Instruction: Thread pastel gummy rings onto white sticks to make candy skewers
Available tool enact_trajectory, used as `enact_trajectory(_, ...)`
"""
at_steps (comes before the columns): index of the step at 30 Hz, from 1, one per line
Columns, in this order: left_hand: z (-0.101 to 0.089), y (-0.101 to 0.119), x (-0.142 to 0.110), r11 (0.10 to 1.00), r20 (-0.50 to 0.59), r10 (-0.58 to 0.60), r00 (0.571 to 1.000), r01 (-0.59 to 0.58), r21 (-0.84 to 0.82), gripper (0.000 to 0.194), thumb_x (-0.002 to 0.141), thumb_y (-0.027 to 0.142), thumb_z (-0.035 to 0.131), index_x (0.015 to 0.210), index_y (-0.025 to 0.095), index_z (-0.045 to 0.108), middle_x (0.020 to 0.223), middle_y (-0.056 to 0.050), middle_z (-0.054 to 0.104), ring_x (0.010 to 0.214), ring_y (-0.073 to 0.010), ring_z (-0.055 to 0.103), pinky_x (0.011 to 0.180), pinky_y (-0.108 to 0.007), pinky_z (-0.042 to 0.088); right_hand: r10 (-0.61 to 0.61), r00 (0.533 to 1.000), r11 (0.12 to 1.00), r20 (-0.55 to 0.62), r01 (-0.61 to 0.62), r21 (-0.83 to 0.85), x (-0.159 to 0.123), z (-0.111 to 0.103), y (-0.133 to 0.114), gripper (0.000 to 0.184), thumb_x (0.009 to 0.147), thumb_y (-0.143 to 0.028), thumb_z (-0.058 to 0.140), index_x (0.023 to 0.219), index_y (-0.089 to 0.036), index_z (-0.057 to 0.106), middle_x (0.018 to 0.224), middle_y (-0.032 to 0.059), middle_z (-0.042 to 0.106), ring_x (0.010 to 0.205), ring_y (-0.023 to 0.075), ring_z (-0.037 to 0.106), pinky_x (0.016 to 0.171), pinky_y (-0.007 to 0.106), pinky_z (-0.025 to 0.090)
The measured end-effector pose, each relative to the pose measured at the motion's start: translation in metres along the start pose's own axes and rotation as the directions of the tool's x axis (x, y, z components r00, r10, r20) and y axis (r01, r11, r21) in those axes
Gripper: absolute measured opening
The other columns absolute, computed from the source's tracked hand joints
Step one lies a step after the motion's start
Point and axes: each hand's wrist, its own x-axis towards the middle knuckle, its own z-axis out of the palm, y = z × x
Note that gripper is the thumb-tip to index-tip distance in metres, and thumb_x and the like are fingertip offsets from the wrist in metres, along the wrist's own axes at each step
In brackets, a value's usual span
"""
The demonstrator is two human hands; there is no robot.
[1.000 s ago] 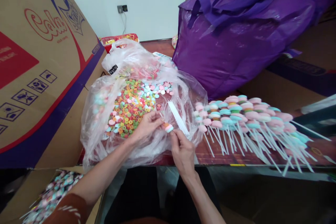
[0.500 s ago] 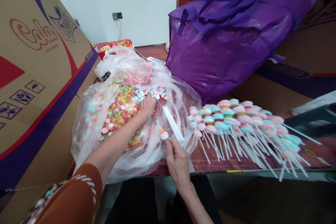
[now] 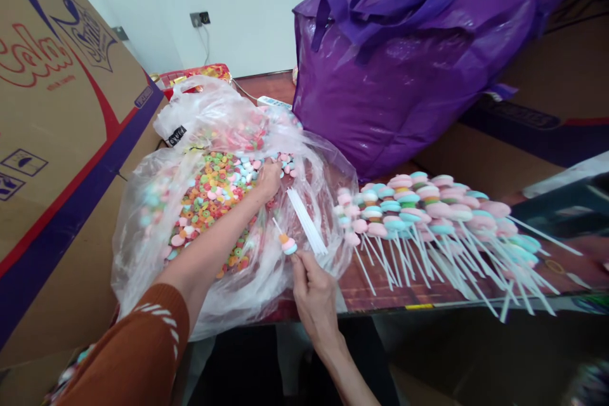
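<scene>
My right hand (image 3: pixel 316 295) pinches a candy skewer (image 3: pixel 288 244), its thumb and finger at the blue, white and pink pieces, with an orange ring above them. The thin white tip points up and left. My left hand (image 3: pixel 270 179) reaches into the pink, white and blue candies (image 3: pixel 247 168) at the back of the spread, fingers drawn together. Whatever they grip is too small to make out. Beside it, many-coloured ring candies (image 3: pixel 214 187) lie heaped on a clear plastic bag (image 3: pixel 247 298). Loose white sticks (image 3: pixel 307 222) rest on the bag between my hands.
Several finished candy skewers (image 3: pixel 428 209) lie piled on the right of the table (image 3: pixel 380 301), sticks toward the front edge. A large purple bag (image 3: pixel 409 76) stands behind them. A cardboard box (image 3: pixel 90 158) walls the left side. A power strip (image 3: pixel 273 102) lies at the back.
The camera view has shifted, so the scene sits slightly further left. Both hands keep nearly the same places; the right still holds the candy skewer, the left stays among the candies.
</scene>
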Motion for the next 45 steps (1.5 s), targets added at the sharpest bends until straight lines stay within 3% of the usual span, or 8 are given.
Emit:
enact_trajectory(5,0.004,-0.007,-0.008,0.997,0.027,0.028,0.999,-0.03,0.07,0.013,0.082,0.009,0.058,0.086,0.016,0.068,0.108,-0.013,0.053,0.09,-0.024,0.055,0.09,-0.038,0.041,-0.001,1.0,1.0,-0.005,0.001,-0.002,0.0,0.0,0.001,0.029,0.101,-0.027,0.042,0.081,-0.019,0.061,0.061,-0.0052,0.047,0.052,0.0096,0.045,0.053,0.019,0.036)
enact_trajectory(11,-0.011,-0.005,-0.018,0.991,0.129,0.092,0.987,-0.104,0.088,0.022,0.078,0.012,0.061,0.095,0.017,0.074,0.1,-0.01,0.059,0.099,-0.0264,0.056,0.093,-0.036,0.043,0.001,1.0,1.0,-0.006,-0.001,-0.002,0.0,0.001,0.0,0.029,0.102,-0.028,0.042,0.081,-0.019,0.061,0.061,-0.0052,0.047,0.052,0.0099,0.045,0.054,0.02,0.036)
enact_trajectory(17,-0.021,0.01,-0.025,0.97,0.088,-0.122,0.989,0.137,-0.201,0.012,0.079,0.013,0.064,0.089,0.017,0.069,0.073,-0.002,0.061,0.077,-0.0194,0.062,0.083,-0.033,0.048,0.007,1.0,0.999,-0.011,-0.006,0.036,-0.001,0.001,0.0,0.031,0.102,-0.029,0.042,0.08,-0.018,0.061,0.062,-0.0044,0.049,0.054,0.0098,0.045,0.055,0.02,0.035)
enact_trajectory(21,-0.04,0.023,-0.049,0.654,0.311,-0.255,0.916,0.4,-0.642,0.015,0.079,0.015,0.07,0.088,0.016,0.059,0.082,-0.001,0.065,0.068,-0.0118,0.065,0.075,-0.028,0.052,0.096,0.993,0.992,-0.074,-0.089,0.09,-0.001,0.0,-0.001,0.029,0.101,-0.033,0.044,0.084,-0.017,0.062,0.06,-0.0051,0.048,0.051,0.0098,0.041,0.052,0.021,0.034)
enact_trajectory(24,-0.056,0.026,-0.077,0.466,0.465,-0.188,0.865,0.495,-0.733,0.025,0.074,0.017,0.079,0.089,0.015,0.059,0.087,-0.003,0.068,0.076,-0.0135,0.069,0.079,-0.028,0.054,0.132,0.985,0.987,-0.11,-0.121,0.101,0.0,-0.001,-0.001,0.03,0.099,-0.035,0.045,0.083,-0.017,0.062,0.059,-0.0052,0.047,0.051,0.0103,0.04,0.051,0.021,0.033)
enact_trajectory(28,-0.067,0.023,-0.11,0.348,0.535,-0.148,0.832,0.55,-0.759,0.034,0.069,0.022,0.086,0.094,0.015,0.063,0.093,-0.005,0.07,0.087,-0.0161,0.072,0.084,-0.026,0.053,0.153,0.982,0.985,-0.115,-0.142,0.099,0.003,0.001,-0.002,0.032,0.098,-0.037,0.045,0.079,-0.018,0.061,0.057,-0.0055,0.044,0.051,0.0108,0.039,0.051,0.022,0.032)
enact_trajectory(34,-0.072,0.026,-0.131,0.363,0.551,-0.097,0.829,0.545,-0.756,0.04,0.063,0.023,0.09,0.093,0.015,0.064,0.091,-0.003,0.07,0.083,-0.0141,0.071,0.087,-0.028,0.052,0.162,0.983,0.985,-0.087,-0.155,0.076,0.005,0.003,-0.002,0.033,0.097,-0.039,0.045,0.075,-0.018,0.058,0.057,-0.005,0.043,0.052,0.0112,0.04,0.053,0.023,0.032)
enact_trajectory(45,-0.057,0.026,-0.14,0.449,0.377,-0.121,0.918,0.389,-0.804,0.032,0.066,0.029,0.087,0.084,0.013,0.066,0.085,-0.001,0.065,0.074,-0.0086,0.061,0.071,-0.021,0.047,0.214,0.976,0.968,-0.05,-0.205,0.146,0.002,0.002,0.002,0.035,0.096,-0.044,0.046,0.077,-0.018,0.061,0.059,-0.0044,0.045,0.053,0.012,0.041,0.053,0.023,0.034)
